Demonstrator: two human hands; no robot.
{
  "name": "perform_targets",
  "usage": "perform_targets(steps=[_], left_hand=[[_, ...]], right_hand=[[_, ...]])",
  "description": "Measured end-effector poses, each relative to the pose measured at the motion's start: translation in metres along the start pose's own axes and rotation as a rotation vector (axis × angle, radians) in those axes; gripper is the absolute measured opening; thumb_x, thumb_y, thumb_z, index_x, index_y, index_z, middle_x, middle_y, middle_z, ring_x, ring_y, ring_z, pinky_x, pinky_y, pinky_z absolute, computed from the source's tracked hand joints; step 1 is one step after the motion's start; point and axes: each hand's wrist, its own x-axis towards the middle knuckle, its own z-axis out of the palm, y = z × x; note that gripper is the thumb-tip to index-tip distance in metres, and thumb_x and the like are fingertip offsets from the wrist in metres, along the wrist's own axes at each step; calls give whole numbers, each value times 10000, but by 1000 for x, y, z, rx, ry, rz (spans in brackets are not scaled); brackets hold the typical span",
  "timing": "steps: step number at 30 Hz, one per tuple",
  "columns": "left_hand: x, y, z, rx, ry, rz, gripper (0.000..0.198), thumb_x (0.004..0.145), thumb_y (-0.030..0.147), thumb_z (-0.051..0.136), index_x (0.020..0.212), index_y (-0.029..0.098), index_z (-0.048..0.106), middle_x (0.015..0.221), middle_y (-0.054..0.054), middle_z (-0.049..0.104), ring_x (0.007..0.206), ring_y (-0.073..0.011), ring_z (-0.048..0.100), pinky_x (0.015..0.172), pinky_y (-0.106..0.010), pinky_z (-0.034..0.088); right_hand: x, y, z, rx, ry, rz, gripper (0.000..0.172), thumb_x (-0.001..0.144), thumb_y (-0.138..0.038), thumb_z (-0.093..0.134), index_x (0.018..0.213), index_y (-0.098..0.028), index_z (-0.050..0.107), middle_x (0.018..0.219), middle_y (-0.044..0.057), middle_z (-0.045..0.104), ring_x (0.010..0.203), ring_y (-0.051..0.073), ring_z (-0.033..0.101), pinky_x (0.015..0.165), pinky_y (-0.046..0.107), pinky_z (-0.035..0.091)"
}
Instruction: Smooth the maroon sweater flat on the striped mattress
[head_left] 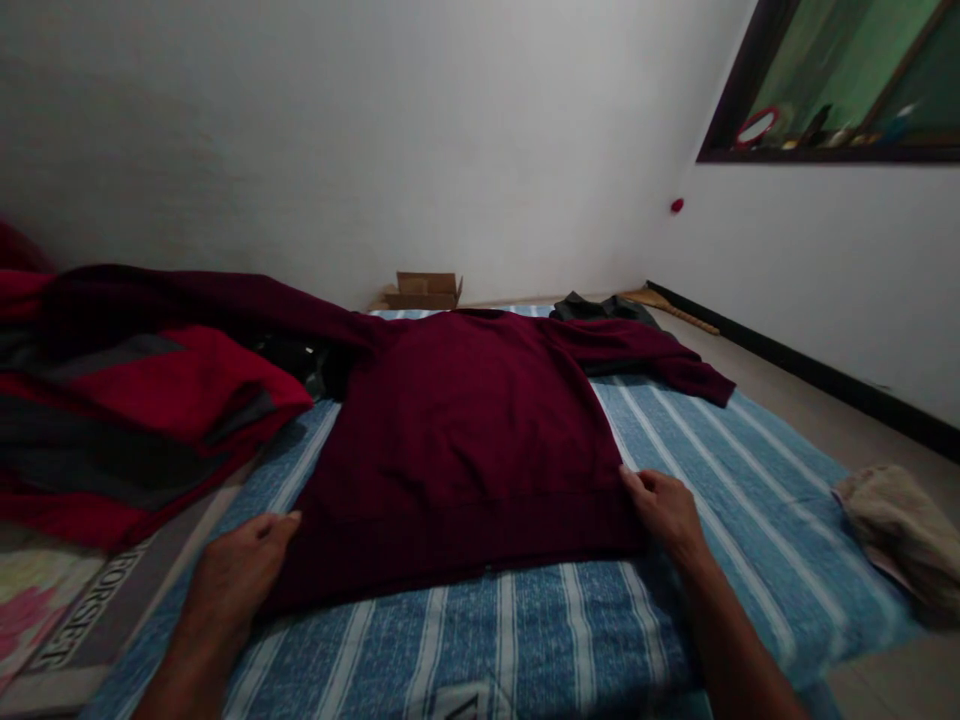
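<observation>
A maroon long-sleeved sweater [472,420] lies spread out, its wide hem toward me and its sleeves stretched to both sides. At the hem's left corner, my left hand [244,565] pinches the fabric between thumb and fingers. My right hand [664,505] grips the sweater's right side edge, just above the hem. Under the sweater is a blue cloth with white stripes [705,500]. The sweater's left sleeve reaches over a red and grey garment [217,390], while the right sleeve partly covers a dark folded garment [607,308].
An open cardboard box [426,290] stands by the back wall. A beige fluffy item [896,530] sits at the right edge of the striped cloth. Behind the dark garment lies a wooden-handled object [675,305]. A window [847,80] with a red-rimmed mirror [757,127] is at upper right.
</observation>
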Motion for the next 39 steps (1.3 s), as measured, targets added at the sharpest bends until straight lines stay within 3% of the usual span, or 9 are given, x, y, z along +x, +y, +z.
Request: perform_targets(steps=[3,6,12,24,32,39], left_hand=[[-1,0,0,18,-25,-19,281,696,464,468,609,216,567,579,-5,587,660,-237,565,601,-306,413],[1,-4,1,17,-45,15,321,653,520,529,632,201,563,630,-17,607,682,-239,582,600,-302,409],[0,-8,3,-35,-64,25,261,618,461,586,597,207,533,564,-8,585,602,-220,572,551,-291,391],[-6,0,1,-84,-25,-10,227,586,396,633,555,207,511,506,35,534,550,-172,539,537,-263,388],[-2,-16,8,-95,-3,40,273,570,465,622,571,211,524,556,12,572,583,-197,556,538,-280,396],[-5,-13,6,-57,-6,26,275,593,467,588,550,217,484,491,31,518,536,-178,527,501,-260,361]], right_hand=[[-3,-4,1,-157,-44,46,441,785,-586,429,739,-205,644,738,79,657,715,220,591,567,270,327],[-2,-3,3,-214,-94,36,327,802,-477,448,744,-211,629,738,72,659,700,208,596,553,264,319],[6,12,7,-50,-110,-17,298,792,-394,427,653,-195,600,648,49,631,612,168,571,531,246,322],[5,20,-1,396,-149,83,370,625,-527,504,550,-172,573,485,-9,521,461,121,450,435,227,297],[3,19,-9,384,-104,92,364,607,-530,521,525,-178,562,453,-9,510,437,122,439,415,231,298],[6,26,-7,271,-133,56,365,660,-522,481,551,-186,571,467,1,531,448,136,459,439,241,314]])
